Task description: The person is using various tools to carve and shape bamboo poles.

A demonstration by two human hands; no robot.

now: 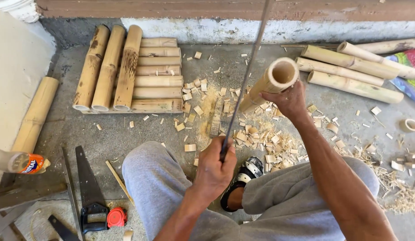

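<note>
A: What sits at the centre?

B: A pale yellow, hollow bamboo tube (271, 85), tilted so its open round end faces up toward the camera while its lower end rests on the grey concrete floor (82, 129) among pale wood chips (256, 136). That slant, I judge, braces it against the ground and keeps the mouth in plain sight.

A: Who steadies it?

B: The right hand (288, 100) wraps around the tube just below the rim, fingers curled closed behind it, so it is firmly gripped.

A: And the other hand?

B: The left hand (215, 167) is a tight fist around the lower end of a long, thin dark metal blade (245, 76) that runs up past the tube's left side and out of the top of the picture. Whether the blade touches the bamboo I cannot tell.

A: Around them?

B: Grey trouser knees, a black sandal (243, 178). To the far left, a stacked block of cut bamboo lengths (140, 76); to the right, longer loose bamboo poles (350, 71). Near left, a black-handled handsaw (89, 187) beside a small red cap-shaped object (117, 217), and an orange-labelled plastic bottle (20, 162).
</note>
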